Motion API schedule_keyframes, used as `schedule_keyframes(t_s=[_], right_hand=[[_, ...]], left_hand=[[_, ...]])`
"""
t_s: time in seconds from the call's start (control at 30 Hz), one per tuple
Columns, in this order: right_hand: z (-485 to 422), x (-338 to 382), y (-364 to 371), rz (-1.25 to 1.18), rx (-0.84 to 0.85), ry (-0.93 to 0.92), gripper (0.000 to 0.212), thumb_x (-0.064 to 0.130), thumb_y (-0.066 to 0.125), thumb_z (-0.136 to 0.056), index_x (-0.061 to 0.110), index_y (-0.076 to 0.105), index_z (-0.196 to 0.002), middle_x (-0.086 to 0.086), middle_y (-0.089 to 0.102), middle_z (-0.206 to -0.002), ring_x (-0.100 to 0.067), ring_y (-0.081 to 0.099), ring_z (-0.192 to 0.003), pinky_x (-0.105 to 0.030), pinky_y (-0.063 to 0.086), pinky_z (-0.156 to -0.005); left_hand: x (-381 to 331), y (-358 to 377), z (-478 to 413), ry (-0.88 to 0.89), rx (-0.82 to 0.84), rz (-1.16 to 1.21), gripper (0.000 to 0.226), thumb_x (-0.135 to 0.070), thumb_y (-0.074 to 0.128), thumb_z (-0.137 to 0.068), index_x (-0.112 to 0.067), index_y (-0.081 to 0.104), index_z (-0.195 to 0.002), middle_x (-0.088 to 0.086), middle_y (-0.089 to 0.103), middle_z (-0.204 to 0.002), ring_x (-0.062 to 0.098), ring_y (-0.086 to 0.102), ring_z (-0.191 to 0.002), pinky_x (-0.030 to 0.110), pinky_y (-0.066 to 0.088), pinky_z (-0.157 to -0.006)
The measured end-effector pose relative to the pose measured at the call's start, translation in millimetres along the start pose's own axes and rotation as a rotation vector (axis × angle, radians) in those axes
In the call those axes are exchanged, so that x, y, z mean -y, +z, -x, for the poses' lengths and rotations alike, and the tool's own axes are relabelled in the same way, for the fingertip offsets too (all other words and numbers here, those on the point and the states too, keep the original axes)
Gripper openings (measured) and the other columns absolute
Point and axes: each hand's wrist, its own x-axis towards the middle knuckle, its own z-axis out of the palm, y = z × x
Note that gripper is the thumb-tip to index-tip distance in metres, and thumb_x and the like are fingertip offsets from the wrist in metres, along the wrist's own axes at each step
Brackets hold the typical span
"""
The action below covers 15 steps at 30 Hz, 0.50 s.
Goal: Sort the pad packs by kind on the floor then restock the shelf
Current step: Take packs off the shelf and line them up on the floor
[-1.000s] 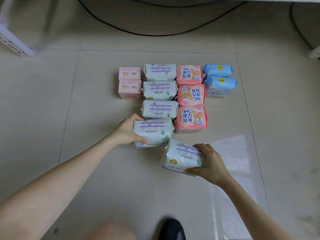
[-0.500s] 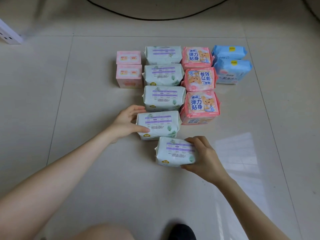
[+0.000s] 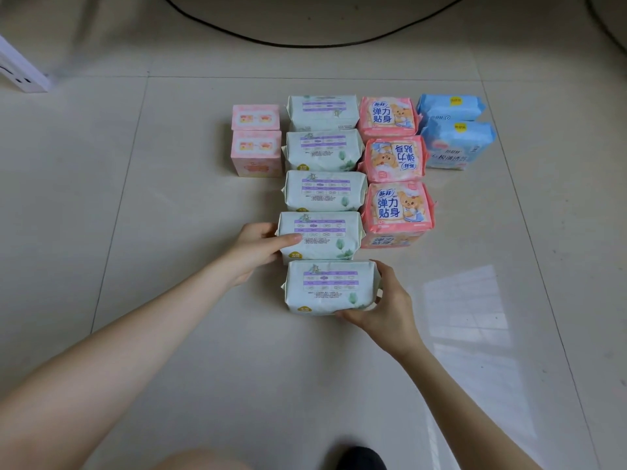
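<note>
Nearest pack (image 3: 330,288) now aligned, in right hand (image 3: 390,312); left hand (image 3: 258,251) seemingly on next pack (image 3: 322,237)

Lined up the last green pack (image 3: 330,288)
Turned it out of a tilt off to the right, slid it left with the right hand (image 3: 383,310), set it level and touching the near side of the fourth green pack (image 3: 319,235).

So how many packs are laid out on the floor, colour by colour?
Pale green soft plastic packs with purple labels: 5
Coral pink soft packs with a bear picture: 3
Small pale pink cardboard boxes: 2
Light blue soft plastic packs: 2
Total: 12
</note>
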Motion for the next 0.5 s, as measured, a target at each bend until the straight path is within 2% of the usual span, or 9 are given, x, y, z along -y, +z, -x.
schedule_keyframes(t_s=[0.13,0.43,0.5], right_hand=[[-4.2,2.0,1.5,0.020,0.017,-0.013,0.079,0.031,0.092,-0.055,0.041,0.045,-0.118,0.030,0.062,-0.106,0.007,0.059,-0.099,-0.007,0.047,-0.075],[-4.9,-0.3,4.5,0.089,0.028,-0.026,0.077,0.041,0.089,-0.054,0.055,0.041,-0.113,0.030,0.062,-0.108,0.003,0.060,-0.101,-0.008,0.049,-0.075],[-4.6,1.1,4.3,0.097,0.033,-0.002,0.077,0.043,0.088,-0.055,0.055,0.041,-0.115,0.028,0.062,-0.109,0.004,0.060,-0.101,-0.013,0.051,-0.076]], left_hand=[[-1.5,1.9,-0.2,-0.002,-0.006,-0.004,0.024,-0.016,0.075,-0.082,-0.014,0.068,-0.105,0.004,0.075,-0.104,0.018,0.070,-0.101,0.037,0.051,-0.098],[-2.9,1.3,2.0,-0.020,-0.008,-0.013,0.036,-0.014,0.075,-0.082,-0.007,0.064,-0.116,0.007,0.073,-0.108,0.020,0.070,-0.100,0.035,0.054,-0.092],[-3.5,2.1,3.6,-0.014,-0.005,-0.032,0.034,-0.015,0.075,-0.083,-0.009,0.065,-0.115,0.006,0.073,-0.108,0.021,0.071,-0.100,0.035,0.055,-0.091]])
